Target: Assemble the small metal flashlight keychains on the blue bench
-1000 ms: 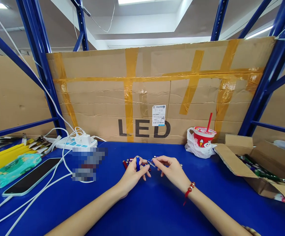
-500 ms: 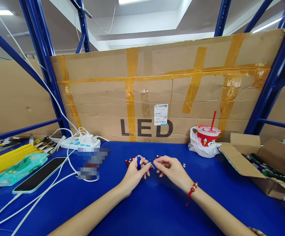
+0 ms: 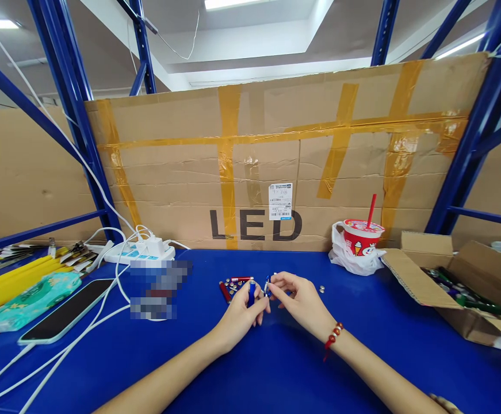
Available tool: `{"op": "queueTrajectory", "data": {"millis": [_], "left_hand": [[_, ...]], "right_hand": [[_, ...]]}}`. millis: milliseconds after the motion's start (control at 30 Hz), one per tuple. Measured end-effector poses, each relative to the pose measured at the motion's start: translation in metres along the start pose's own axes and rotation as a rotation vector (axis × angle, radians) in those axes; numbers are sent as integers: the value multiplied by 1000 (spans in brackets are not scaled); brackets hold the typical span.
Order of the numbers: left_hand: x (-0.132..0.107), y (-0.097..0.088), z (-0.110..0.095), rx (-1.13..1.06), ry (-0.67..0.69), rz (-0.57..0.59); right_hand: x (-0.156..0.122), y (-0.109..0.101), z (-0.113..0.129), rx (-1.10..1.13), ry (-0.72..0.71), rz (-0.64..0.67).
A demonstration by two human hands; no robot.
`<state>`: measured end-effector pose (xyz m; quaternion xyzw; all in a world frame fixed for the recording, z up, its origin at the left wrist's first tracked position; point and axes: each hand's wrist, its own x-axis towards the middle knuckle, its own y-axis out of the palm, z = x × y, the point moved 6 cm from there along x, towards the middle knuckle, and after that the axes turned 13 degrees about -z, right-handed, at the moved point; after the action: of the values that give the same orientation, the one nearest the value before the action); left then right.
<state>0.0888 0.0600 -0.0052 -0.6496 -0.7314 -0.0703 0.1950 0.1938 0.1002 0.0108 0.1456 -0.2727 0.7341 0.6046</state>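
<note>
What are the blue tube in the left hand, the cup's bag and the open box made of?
Tube: plastic or coated metal, smooth, even blue; too small to tell which.
Bag: probably thin plastic film, slightly shiny, white crinkled folds.
Box: likely cardboard, matte brown, stiff folded flaps.

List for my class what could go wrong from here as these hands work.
1. The right hand pinches a small blue-and-silver piece at its fingertips, so it might slip and drop.
2. Small round pieces lie loose beside that hand on the blue table; a sideways brush could scatter them.
3. The lidded red cup stands near the open carton; if knocked, any drink inside might spill.
</note>
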Motion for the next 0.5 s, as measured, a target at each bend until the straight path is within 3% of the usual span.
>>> {"op": "queueTrajectory", "data": {"millis": [233,500], "left_hand": [[6,-3,7,-132,-158,-25],[5,-2,6,-128,-161,-57]], "right_hand": [[-3,1,7,-23,-81,37],[1,0,6,-137,-138,74]]}}
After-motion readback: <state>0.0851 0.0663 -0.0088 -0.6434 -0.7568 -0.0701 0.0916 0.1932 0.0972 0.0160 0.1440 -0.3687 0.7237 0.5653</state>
